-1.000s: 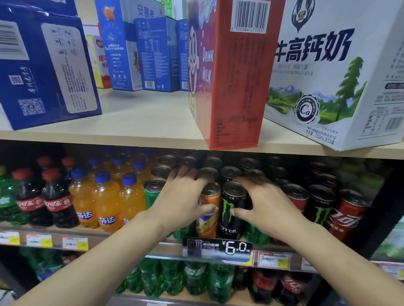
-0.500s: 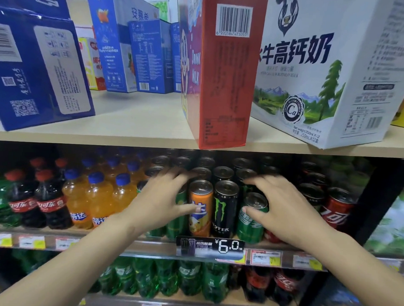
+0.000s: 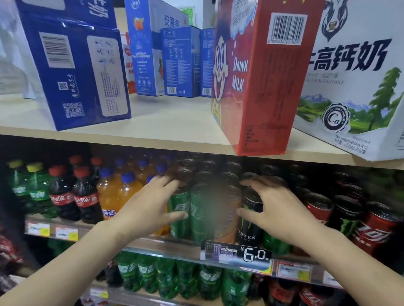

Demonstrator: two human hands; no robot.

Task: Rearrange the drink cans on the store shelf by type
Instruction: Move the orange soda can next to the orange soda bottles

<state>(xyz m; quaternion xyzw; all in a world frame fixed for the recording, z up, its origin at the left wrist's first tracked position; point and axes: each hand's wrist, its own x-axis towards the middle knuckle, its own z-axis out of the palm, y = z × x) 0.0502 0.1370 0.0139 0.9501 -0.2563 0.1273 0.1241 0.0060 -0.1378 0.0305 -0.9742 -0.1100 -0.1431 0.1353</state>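
Left hand [image 3: 148, 210]: fingers are spread and curved around a green can [image 3: 179, 211] at the shelf front; the thumb is laid on its label, but a firm grip cannot be confirmed.
Right hand [image 3: 270, 212]: fingers are open and arched over a black can [image 3: 249, 223]; the thumb touches its side and nothing is lifted.
Front row, middle: a second green can [image 3: 202, 212] is stood beside the first, with an orange can [image 3: 228, 224] between it and the black one; this patch is blurred.
Front row, right: red cans [image 3: 374, 232] and another black can [image 3: 346, 217] are alternated.
Sorted so far: two green cans are seen side by side, judged a started group.
Left to do: the orange, black and red cans are still mixed, and a green can [image 3: 275, 242] shows under the right wrist, so most of the sorting is judged unfinished.
Back rows: only dark lids are visible; types cannot be told.
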